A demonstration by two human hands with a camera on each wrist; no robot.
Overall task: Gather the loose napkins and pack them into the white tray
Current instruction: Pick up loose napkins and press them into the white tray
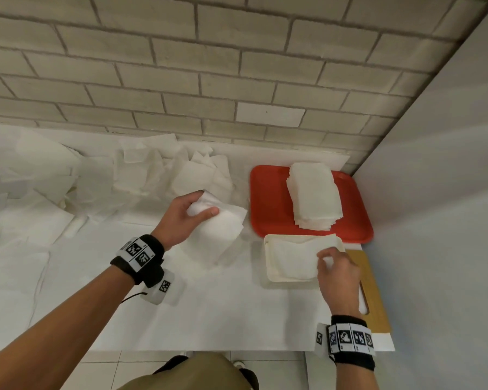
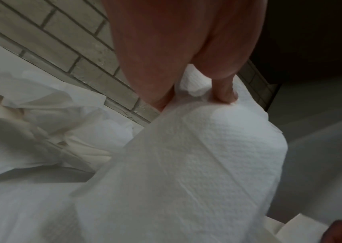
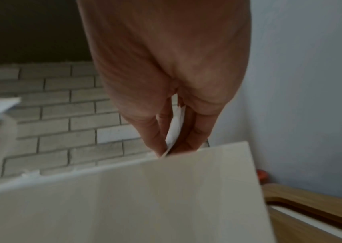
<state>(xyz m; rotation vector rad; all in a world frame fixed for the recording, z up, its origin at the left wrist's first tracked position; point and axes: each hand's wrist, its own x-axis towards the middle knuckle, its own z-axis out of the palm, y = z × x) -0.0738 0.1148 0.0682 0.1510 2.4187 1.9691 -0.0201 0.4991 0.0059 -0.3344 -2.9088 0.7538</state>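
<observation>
My left hand (image 1: pixel 193 211) grips a white napkin (image 1: pixel 223 229) at the table's middle; the thumb lies on top and the sheet hangs below it. The left wrist view shows the fingertips (image 2: pixel 226 95) pressed into that napkin (image 2: pixel 197 164). My right hand (image 1: pixel 335 266) pinches a napkin (image 1: pixel 293 257) lying inside the white tray (image 1: pixel 269 273) at the right. In the right wrist view a sliver of napkin (image 3: pixel 175 126) sits between the fingers above the tray's wall (image 3: pixel 145 197). Loose napkins (image 1: pixel 152 170) lie piled along the back wall.
A red tray (image 1: pixel 268 204) behind the white tray carries a tall stack of napkins (image 1: pixel 313 192). A wooden board (image 1: pixel 375 291) lies under the white tray's right side, by the side wall. More white paper (image 1: pixel 26 192) covers the table's left part.
</observation>
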